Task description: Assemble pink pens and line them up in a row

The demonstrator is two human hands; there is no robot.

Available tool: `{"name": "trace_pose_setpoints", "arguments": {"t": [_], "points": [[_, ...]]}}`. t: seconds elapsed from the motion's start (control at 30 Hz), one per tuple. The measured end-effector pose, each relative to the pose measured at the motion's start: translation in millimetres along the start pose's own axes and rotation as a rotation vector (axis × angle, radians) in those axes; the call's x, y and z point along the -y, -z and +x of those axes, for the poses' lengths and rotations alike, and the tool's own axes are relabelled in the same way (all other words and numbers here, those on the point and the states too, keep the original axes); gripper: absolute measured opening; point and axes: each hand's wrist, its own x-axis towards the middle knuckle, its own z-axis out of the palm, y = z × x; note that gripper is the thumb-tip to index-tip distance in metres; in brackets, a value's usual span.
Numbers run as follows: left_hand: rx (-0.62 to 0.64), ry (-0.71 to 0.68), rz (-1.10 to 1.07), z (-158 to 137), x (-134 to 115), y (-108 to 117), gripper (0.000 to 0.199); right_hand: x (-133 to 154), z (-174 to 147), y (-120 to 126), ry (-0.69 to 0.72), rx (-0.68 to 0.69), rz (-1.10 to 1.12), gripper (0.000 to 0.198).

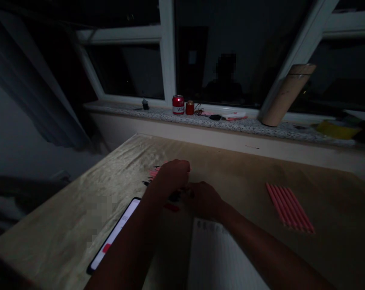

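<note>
My left hand [174, 172] is curled shut above the middle of the table, with its inner side turned away, so whatever it grips is hidden. Close beside it, my right hand [204, 198] has its fingers bent inward, and what lies in them is too dark to make out. Just below the hands are small black pieces [174, 196] and a red object [172, 207]. Several pink sticks with black tips [153, 173] show partly behind my left wrist. A lined notepad [221, 257] lies under my right forearm.
A lit phone [116, 233] lies by my left forearm. Several pink pencils [289, 207] rest in a row on the table's right side. The windowsill holds a red can [178, 105], a red jar [190, 108] and a tall tan flask [286, 96].
</note>
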Motion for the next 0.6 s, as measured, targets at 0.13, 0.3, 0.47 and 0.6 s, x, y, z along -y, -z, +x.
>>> {"name": "trace_pose_setpoints", "arguments": {"t": [0.13,0.3,0.47,0.6], "points": [[0.018,0.030,0.068,-13.7,9.5,-13.9,0.016,2.2,5.1,-5.9,-0.032,0.010,-0.023,0.038],[0.058,0.021,0.020,-21.6,13.9,-32.5,0.015,-0.2,7.9,-9.5,-0.063,0.042,0.009,0.037],[0.045,0.038,0.036,-22.9,15.6,-41.7,0.019,-4.0,4.7,-8.2,-0.014,-0.013,0.091,0.032],[0.017,-0.024,0.065,-22.7,10.8,-42.0,0.019,-14.8,-3.1,-6.0,-0.034,-0.068,0.180,0.027]]}}
